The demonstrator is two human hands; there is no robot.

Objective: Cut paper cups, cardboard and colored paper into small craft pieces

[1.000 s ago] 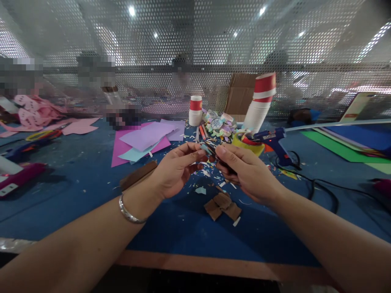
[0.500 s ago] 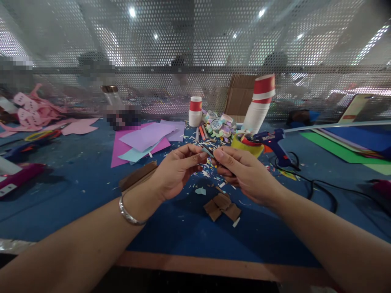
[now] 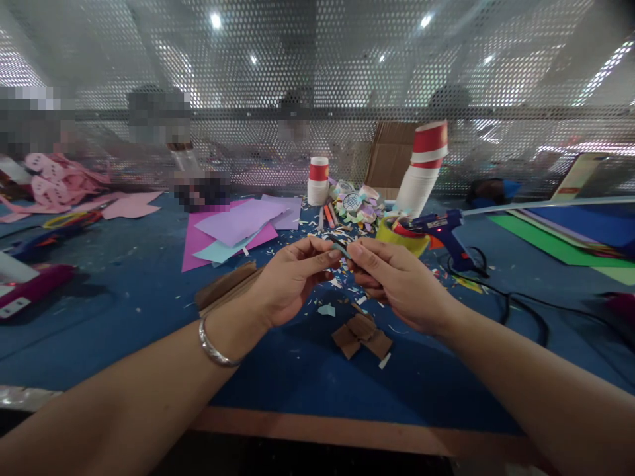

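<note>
My left hand [image 3: 300, 274] and my right hand [image 3: 397, 274] meet above the middle of the blue table, each pinching one end of a small light-blue piece with a dark edge [image 3: 339, 245]. It looks like folded paper, but the fingertips cover most of it. Torn brown cardboard pieces [image 3: 364, 334] lie on the table below my hands. Beside my left wrist rests a larger folded cardboard piece [image 3: 228, 284]. Paper scraps [image 3: 327, 309] are scattered beneath and beyond my fingers.
Purple paper sheets [image 3: 243, 221] lie at left. Behind my hands stand a short cup stack [image 3: 318, 182], paper crafts [image 3: 357, 201] and a tall leaning cup stack [image 3: 419, 185]. A blue glue gun [image 3: 449, 238] rests by a yellow tape roll [image 3: 389, 235], its cord trailing right.
Both hands keep their pinch on the small light-blue piece, which has tilted slightly. My left hand has shifted a little to the right.
</note>
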